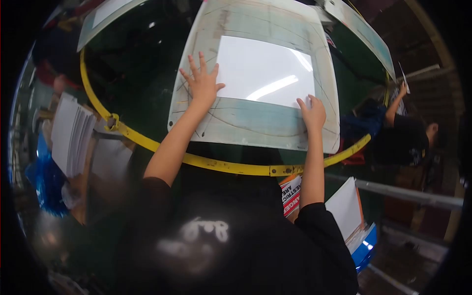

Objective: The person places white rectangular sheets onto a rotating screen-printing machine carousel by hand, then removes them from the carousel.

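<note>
A glossy white sheet (pixel 260 71) lies on a pale, stained board (pixel 246 130) in front of me. Light streaks reflect off its surface. My left hand (pixel 202 84) rests on the board at the sheet's left edge, fingers spread and the thumb by the lower left corner. At the lower right corner is my right hand (pixel 313 114), its thumb and forefinger apart at the sheet's edge; the other fingers are partly curled. Neither hand is seen gripping the sheet.
A yellow curved rail (pixel 231 166) runs around below the board. More boards stand at upper left (pixel 105 17) and upper right (pixel 368 32). White sheets (pixel 71 132) are stacked at left. Printed signs (pixel 291 194) lie near my right arm. Another person (pixel 400 140) is at right.
</note>
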Demonstrator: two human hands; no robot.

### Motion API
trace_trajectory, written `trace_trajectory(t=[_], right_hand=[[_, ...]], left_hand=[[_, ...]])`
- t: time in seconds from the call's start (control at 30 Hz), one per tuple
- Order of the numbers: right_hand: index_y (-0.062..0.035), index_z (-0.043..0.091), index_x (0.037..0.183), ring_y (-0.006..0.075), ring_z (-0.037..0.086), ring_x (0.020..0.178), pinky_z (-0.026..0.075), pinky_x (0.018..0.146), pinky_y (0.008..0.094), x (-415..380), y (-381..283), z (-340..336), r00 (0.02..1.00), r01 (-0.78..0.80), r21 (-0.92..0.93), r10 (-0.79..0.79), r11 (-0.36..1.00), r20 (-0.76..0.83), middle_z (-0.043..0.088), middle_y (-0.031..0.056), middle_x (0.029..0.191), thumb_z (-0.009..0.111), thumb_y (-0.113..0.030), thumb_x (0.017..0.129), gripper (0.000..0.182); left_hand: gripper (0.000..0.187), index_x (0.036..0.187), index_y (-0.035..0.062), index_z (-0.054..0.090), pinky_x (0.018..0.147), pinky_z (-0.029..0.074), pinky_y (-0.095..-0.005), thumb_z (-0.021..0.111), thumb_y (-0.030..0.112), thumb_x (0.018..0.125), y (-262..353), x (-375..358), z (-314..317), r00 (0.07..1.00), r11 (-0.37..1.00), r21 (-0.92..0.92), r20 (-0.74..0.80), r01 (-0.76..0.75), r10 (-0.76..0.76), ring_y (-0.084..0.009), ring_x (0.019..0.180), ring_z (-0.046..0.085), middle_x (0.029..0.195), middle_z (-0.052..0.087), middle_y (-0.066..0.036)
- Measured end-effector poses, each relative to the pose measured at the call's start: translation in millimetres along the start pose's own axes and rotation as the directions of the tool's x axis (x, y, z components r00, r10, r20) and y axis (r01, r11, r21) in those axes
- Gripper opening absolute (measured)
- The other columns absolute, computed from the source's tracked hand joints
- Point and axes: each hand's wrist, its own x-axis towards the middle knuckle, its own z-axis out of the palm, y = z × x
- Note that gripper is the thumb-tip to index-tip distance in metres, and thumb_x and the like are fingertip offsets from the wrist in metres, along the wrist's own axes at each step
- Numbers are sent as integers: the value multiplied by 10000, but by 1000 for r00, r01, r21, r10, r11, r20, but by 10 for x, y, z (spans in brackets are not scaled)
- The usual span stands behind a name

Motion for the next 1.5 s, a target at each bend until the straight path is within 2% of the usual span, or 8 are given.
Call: trace_trajectory(t=[0.07, 0.23, 0.4, 0.63, 0.97, 1.23, 1.4, 1.5], right_hand=[[-30, 580, 1099, 330, 566, 972, 438, 864, 395, -118, -119, -245, 990, -130, 257, 112, 958, 82, 600, 159, 1037, 678, -296, 738, 459], [-58, 583, 1115, 309, 500, 1110, 373, 953, 379, -1036, 495, -1035, 959, 279, 18, -277, 960, -51, 550, 137, 1184, 738, -189, 686, 474], [-178, 515, 1228, 373, 370, 1231, 305, 1015, 451, -2395, 1222, -1675, 980, -100, -307, 147, 947, 133, 387, 186, 1344, 815, -209, 521, 769], [-254, 278, 1397, 418, 216, 1326, 279, 1055, 474, -3265, 1678, -1825, 631, -507, -458, 676, 730, 380, 188, 293, 1428, 812, -143, 515, 1037], [-39, 459, 1269, 342, 476, 1177, 380, 984, 389, -3620, 1826, -1860, 914, -404, -268, 397, 875, -84, 491, 195, 1273, 553, 37, 652, 628], [29, 566, 1135, 300, 570, 1076, 442, 928, 381, -3364, 976, -2940, 714, -283, -488, -158, 826, -682, 593, 171, 1152, 442, 133, 777, 393], [47, 593, 1051, 417, 565, 1038, 457, 913, 475, -2916, -60, -2831, 538, 160, -311, -347, 937, -769, 577, 282, 1101, 410, 62, 822, 294], [-20, 634, 1007, 392, 555, 1074, 380, 957, 499, -2681, -642, -2408, 710, 342, -238, -416, 909, -568, 581, 268, 1109, 521, -90, 787, 257]], left_hand=[[623, 1306, 288, 460, 974, 67, -718, 701, 336, 733, 51, -110, -58, 999, 997, -69, -47, -26, 22, -471, 1336, -65, 1487, 34, -195], [573, 1296, 259, 500, 1054, 14, -584, 643, 137, 755, 28, -673, -539, 893, 870, -461, -447, -178, -54, -466, 1340, -75, 1499, 50, -190], [401, 1216, 173, 580, 1100, 111, -433, 557, 41, 838, -275, -1444, -1188, 818, 818, -571, -498, -61, -287, -308, 1353, 180, 1469, 254, -101], [396, 1239, 149, 560, 1082, 124, -445, 564, 90, 847, -253, -1620, -1198, 951, 914, -404, -260, 48, -165, -339, 1358, 148, 1481, 223, -121], [346, 1150, 95, 616, 1051, 227, -421, 579, 34, 812, 333, -1583, -1390, 948, 686, -661, -280, -305, 152, -320, 1346, 214, 1436, 307, -149], [283, 1107, 98, 610, 908, 428, -344, 598, 111, 825, 990, -1887, -1442, 700, 203, -914, -113, -352, 705, -263, 1033, 573, 1089, 621, -85], [591, 1341, 86, 402, 976, 394, -360, 583, 20, 783, 1396, -2124, -1663, 322, -102, -932, 17, 347, 946, -226, 1181, 480, 1281, 497, -123], [619, 1364, 69, 349, 954, 405, -333, 559, -9, 788, 1569, -2280, -1690, 409, -281, -785, -39, 552, 912, -210, 1179, 465, 1276, 477, -125]])
